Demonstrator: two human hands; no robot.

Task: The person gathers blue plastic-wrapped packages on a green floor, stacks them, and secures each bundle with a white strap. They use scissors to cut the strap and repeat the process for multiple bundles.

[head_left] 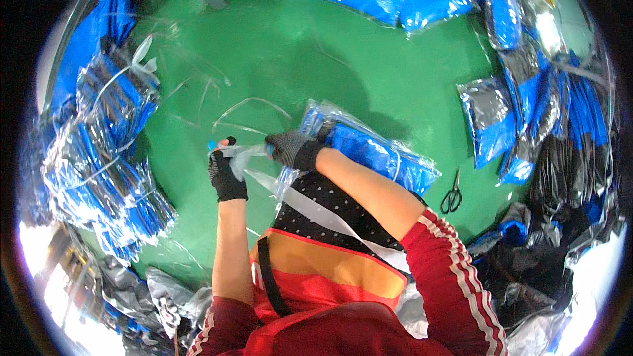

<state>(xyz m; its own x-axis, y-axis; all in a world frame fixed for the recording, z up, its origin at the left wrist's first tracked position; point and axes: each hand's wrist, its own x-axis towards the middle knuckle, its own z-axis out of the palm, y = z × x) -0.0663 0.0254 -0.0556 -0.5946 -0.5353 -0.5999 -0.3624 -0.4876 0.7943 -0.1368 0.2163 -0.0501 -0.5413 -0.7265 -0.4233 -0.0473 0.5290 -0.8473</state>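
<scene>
Head view: I see both gloved hands.
Left hand (226, 173): pinching clear plastic strip (247, 156).
Right hand (290, 148): gripping same strip, above blue packet (369, 151).

Brightly lit from overhead, with a soft shadow on the green floor (343, 59) beyond the fingers. Glare on plastic wrapping; strong fisheye bending and blown-out, blurred rim.

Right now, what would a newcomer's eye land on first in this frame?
First the bright green floor, ringed by blue garments in clear plastic bags: tied bundles at the left, loose bags at the right. At centre, the left hand and right hand, both in dark gloves, pull a pale plastic strip taut beside another bagged bundle. Black scissors lie on the floor to the right.
</scene>
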